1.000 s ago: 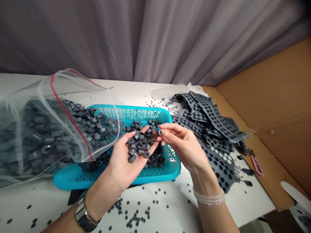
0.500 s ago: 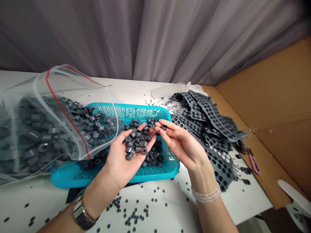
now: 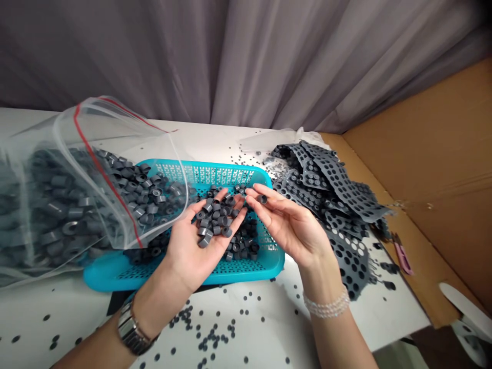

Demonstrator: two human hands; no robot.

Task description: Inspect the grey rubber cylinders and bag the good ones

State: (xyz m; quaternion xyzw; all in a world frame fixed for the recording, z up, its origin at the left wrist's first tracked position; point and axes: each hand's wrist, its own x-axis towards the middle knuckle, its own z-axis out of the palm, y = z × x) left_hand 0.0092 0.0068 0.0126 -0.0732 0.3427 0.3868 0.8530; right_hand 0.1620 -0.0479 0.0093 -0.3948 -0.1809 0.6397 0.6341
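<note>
My left hand (image 3: pixel 192 246) is cupped palm up over the basket, cradling a heap of small dark grey rubber caps (image 3: pixel 217 215). Just right of it, my right hand (image 3: pixel 294 223) holds a single grey cap (image 3: pixel 262 199), its hollow side showing, between thumb and fingers. Below both hands stands a turquoise plastic basket (image 3: pixel 215 279) with more caps (image 3: pixel 246 246) inside. A clear zip bag (image 3: pixel 100 169) with red stripes, full of the same caps, leans over the basket's left part and hides some of it.
Perforated grey rubber sheets (image 3: pixel 342 189) lie piled on the right. Pink-handled scissors (image 3: pixel 402 254) rest beyond them, near a cardboard sheet (image 3: pixel 430 143). Small black discs (image 3: pixel 215 335) are scattered over the white table (image 3: pixel 269 318). A grey curtain (image 3: pixel 246 61) hangs behind.
The cap in my right fingers has turned so its hollow side shows more. Caps in my left palm have shifted slightly, and the whole view has moved a little.
</note>
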